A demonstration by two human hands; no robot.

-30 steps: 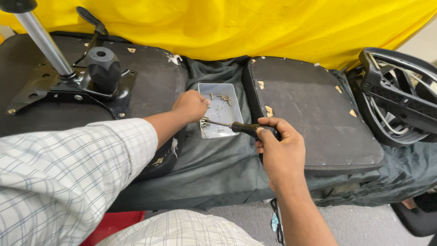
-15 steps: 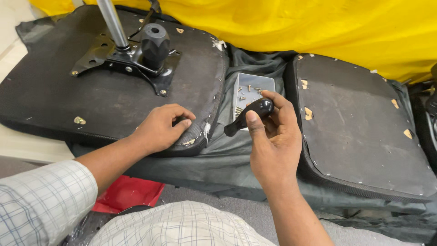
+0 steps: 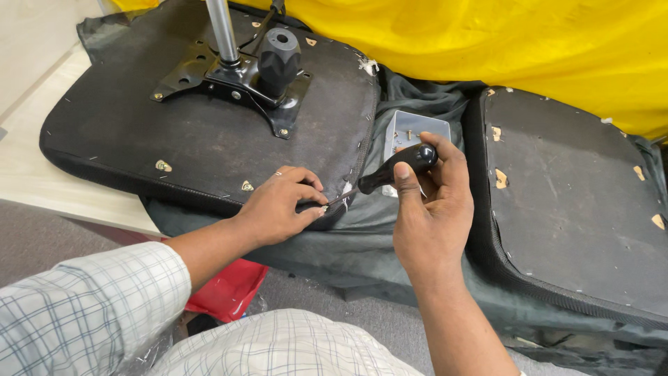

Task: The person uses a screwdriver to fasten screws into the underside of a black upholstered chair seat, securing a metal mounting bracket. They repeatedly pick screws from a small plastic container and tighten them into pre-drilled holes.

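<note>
My right hand [image 3: 430, 202] grips the black handle of a screwdriver [image 3: 396, 168]; its thin shaft slants down-left to the near edge of a black chair seat base [image 3: 125, 139]. My left hand [image 3: 282, 205] rests on that edge, fingers curled around a small screw at the screwdriver's tip. The seat lies upside down, with a black metal mechanism plate [image 3: 229, 80], a chrome post and a black knob [image 3: 277, 59] bolted on. Behind my right hand stands a small clear plastic box [image 3: 407, 129] with a few screws in it.
A second black upholstered panel [image 3: 577, 188] lies at the right on dark green cloth [image 3: 390, 244]. Yellow fabric [image 3: 487, 35] covers the back. A red object [image 3: 226, 289] sits below the table edge, near my checked sleeve. Light wooden tabletop [image 3: 42, 174] shows at the left.
My left hand left the clear box and came to the seat's near edge. My right hand followed with the screwdriver, tip now at that edge. The view shifted left.
</note>
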